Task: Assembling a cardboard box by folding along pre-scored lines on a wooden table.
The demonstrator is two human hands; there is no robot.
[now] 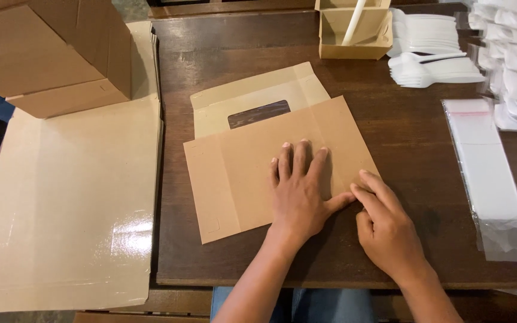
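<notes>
A small open carton (354,36) is seen at the far edge of the table (414,149); a white stick-like item (354,21) is leaned inside it, and what else it holds cannot be told. Beside it, white plastic forks (432,69) are stacked on the table, with clear plastic sleeves (489,173) laid out at the right. A large brown box (49,54) is stood at the left on a stack of flat cardboard sheets (67,203); its inside is not shown.

A flat, unfolded cardboard blank (252,161) with a dark window (259,113) in its far panel is laid at the middle of the table. The left hand (299,194) is pressed flat on the near panel, fingers spread and slightly apart, nothing gripped. The right hand (384,224) is set at the blank's right near edge, its fingers held together and bent, the fingertips touching the cardboard edge just beside the left thumb; nothing is clasped in it. The blank is thus lain under the left hand and reaches away to the left and far side of both hands.
</notes>
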